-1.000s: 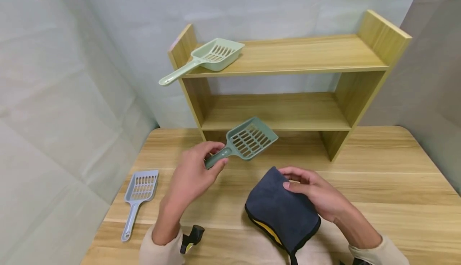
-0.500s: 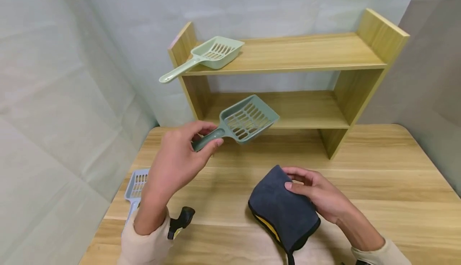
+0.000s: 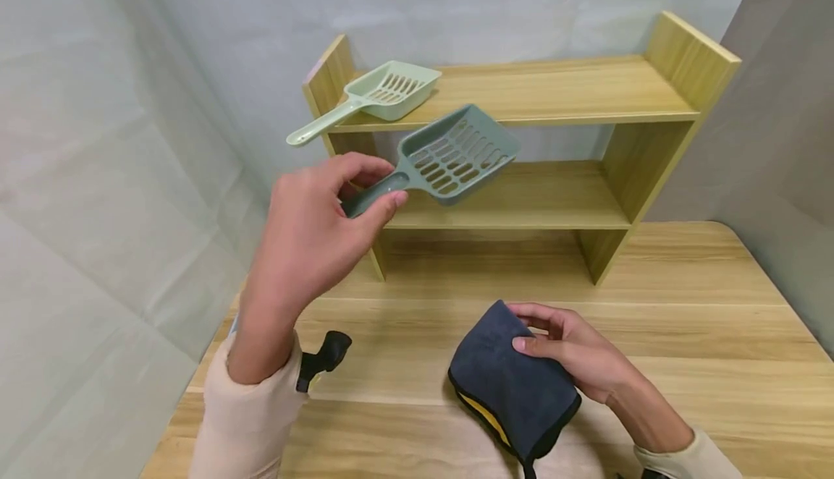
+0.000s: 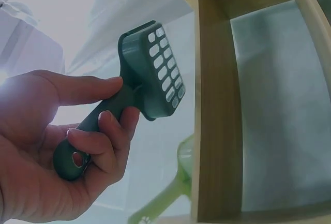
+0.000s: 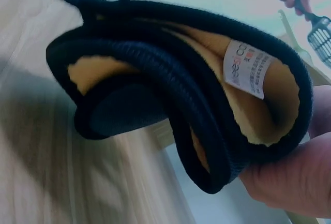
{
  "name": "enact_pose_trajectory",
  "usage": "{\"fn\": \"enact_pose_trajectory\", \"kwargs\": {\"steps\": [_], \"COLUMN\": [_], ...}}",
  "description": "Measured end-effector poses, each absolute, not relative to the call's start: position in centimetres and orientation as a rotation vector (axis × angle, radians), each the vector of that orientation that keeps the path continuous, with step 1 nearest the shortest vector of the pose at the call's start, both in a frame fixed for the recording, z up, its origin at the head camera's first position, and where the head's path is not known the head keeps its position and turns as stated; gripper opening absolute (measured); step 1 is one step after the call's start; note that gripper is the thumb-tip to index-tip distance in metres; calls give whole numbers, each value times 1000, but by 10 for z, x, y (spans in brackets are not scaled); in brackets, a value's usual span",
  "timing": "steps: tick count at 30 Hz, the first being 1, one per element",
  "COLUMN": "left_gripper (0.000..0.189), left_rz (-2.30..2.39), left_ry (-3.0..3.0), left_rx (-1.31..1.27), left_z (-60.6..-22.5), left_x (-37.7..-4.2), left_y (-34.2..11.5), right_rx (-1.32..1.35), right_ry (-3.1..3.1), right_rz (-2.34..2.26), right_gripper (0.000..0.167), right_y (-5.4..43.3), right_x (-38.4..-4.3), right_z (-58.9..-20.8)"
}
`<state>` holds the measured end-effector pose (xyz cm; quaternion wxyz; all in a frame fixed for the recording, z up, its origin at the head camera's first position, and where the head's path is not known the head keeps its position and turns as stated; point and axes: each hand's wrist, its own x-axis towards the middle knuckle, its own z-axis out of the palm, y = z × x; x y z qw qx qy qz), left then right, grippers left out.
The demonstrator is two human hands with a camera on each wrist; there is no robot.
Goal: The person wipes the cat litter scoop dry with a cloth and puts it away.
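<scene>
My left hand (image 3: 319, 226) grips the handle of a dark green slotted litter scoop (image 3: 459, 153), raised in front of the shelf with its basin pointing right. In the left wrist view, the fingers curl round the scoop's handle (image 4: 93, 118) and the thumb lies along it. My right hand (image 3: 580, 352) pinches the upper right edge of a folded dark grey cloth (image 3: 508, 378) over the table. The right wrist view shows the cloth's black border, yellow inner side and a white label (image 5: 247, 69). A pale green litter scoop (image 3: 391, 92) lies on the top shelf, its handle jutting out past the front edge.
The wooden shelf unit (image 3: 521, 119) stands at the back of the wooden table (image 3: 704, 334). A blue-grey litter scoop at the left is almost wholly hidden by my left forearm. Pale cloth walls (image 3: 130, 175) hang behind and to the left.
My left hand has lifted the dark green scoop from just above the table to the height of the top shelf's front edge. The right hand and the cloth have hardly moved.
</scene>
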<state>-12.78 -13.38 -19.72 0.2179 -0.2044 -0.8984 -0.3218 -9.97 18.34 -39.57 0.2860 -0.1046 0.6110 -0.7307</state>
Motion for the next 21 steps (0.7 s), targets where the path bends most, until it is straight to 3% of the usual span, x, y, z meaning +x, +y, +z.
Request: {"fn": "enact_pose_trajectory", "kwargs": {"steps": [21], "left_gripper": [28], "left_rz": [-904], "left_ry": [-2669], "left_rx": [-344], "left_z": [-158], "left_x": [-207], "left_y": [-93], "right_rx": [-265], "right_ry": [1653], "right_rz": [-1944], "right_gripper": [62], "right_y": [183], "right_x": [-96], "right_z": [-396]}}
